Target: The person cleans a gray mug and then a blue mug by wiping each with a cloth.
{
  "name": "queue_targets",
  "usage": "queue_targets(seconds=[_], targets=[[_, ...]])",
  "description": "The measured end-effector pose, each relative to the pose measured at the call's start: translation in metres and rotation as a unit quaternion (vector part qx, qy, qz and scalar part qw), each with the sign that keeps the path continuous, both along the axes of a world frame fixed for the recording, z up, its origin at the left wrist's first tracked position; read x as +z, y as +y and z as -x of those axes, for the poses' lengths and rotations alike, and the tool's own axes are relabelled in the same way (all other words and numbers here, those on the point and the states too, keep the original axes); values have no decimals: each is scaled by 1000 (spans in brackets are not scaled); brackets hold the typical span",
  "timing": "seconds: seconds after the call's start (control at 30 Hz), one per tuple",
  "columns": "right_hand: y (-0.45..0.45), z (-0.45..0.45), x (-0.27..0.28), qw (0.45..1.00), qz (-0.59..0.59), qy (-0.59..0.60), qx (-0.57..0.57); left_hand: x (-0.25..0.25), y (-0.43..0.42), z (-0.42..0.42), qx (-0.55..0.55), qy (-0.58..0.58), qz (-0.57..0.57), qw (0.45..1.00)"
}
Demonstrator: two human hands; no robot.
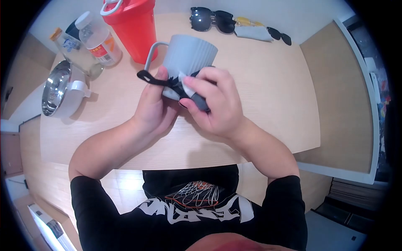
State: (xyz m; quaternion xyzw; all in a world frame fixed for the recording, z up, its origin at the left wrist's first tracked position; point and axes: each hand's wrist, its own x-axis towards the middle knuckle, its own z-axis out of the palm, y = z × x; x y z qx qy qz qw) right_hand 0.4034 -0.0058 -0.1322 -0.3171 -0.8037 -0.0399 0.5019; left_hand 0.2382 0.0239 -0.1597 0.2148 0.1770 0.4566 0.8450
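Observation:
Both hands meet over the table around a small black-and-grey bundle [200, 101] with a black looped strap [147, 77] and a white piece on it. Its exact kind cannot be made out. My left hand [153, 100] is closed on the strap side, thumb pointing up beside the loop. Gripping the grey end is my right hand [222, 98], its fingers curled over the white part. Just beyond the hands is a grey-blue ribbed mug [188, 52], handle to the left. The hands hide its lower part, so whether they touch it is unclear.
Left of the mug stand a red tumbler [133, 31], a plastic bottle [100, 44], a glass bottle [77, 52] and a white cup with a steel inside [73, 94]. Along the back lie sunglasses [212, 20], a grey cloth [253, 33] and smaller dark glasses [279, 36]. A panel [339, 92] borders the right.

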Motion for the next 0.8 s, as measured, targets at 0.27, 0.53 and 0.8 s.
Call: queue_targets(seconds=[0.27,0.53,0.8], targets=[[1,-12,11,995,30,73,-63,-4,-2,-3,14,62,-70,995],[-2,-5,6,997,64,42,-30,7,-8,-7,36,93,-21,995],[8,-16,8,994,54,50,-82,10,-8,-8,-14,109,-40,993]])
